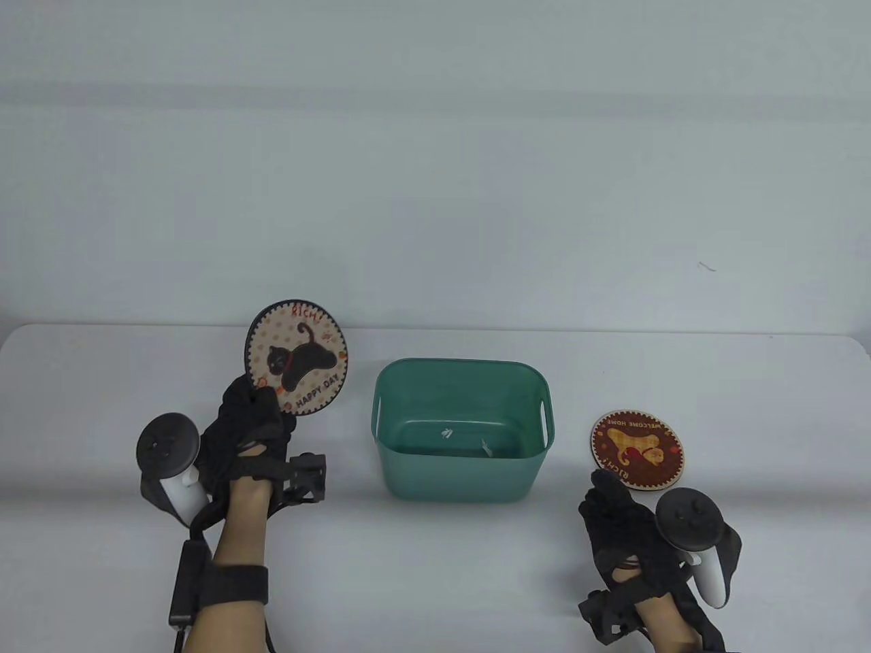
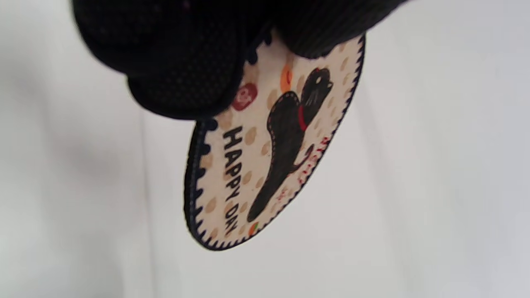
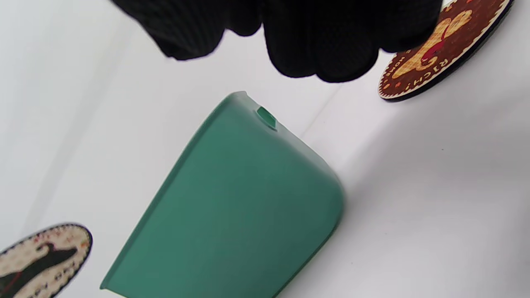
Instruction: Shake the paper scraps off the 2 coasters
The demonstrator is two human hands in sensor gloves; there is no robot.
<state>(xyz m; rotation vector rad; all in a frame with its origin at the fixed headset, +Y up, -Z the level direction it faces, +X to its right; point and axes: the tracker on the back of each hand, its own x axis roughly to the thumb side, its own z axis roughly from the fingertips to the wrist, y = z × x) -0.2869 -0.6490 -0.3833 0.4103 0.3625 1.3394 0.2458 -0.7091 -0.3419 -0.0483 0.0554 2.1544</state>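
Left hand (image 1: pixel 248 435) is pinching the round cream cat-print coaster (image 1: pixel 297 356) by its lower edge, holding it tilted above the white desk (image 1: pixel 102 408), left of the green plastic bin (image 1: pixel 461 435). No scraps showing on it; setting it down probably comes next. Right hand (image 1: pixel 622 524) is lying loosely curled, holding nothing, by the round brown coaster (image 1: pixel 636 449) lying flat. White scraps (image 1: pixel 447 432) are sitting in the bin; fingertips hidden.

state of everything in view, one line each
cat coaster: lifted off the table, gripped at its lower edge, no scraps on its face
brown coaster: flat on the table, no scraps on it
green bin: upright, open, a few paper scraps inside
left hand: holding the cat coaster
right hand: near the brown coaster's edge, contact unclear
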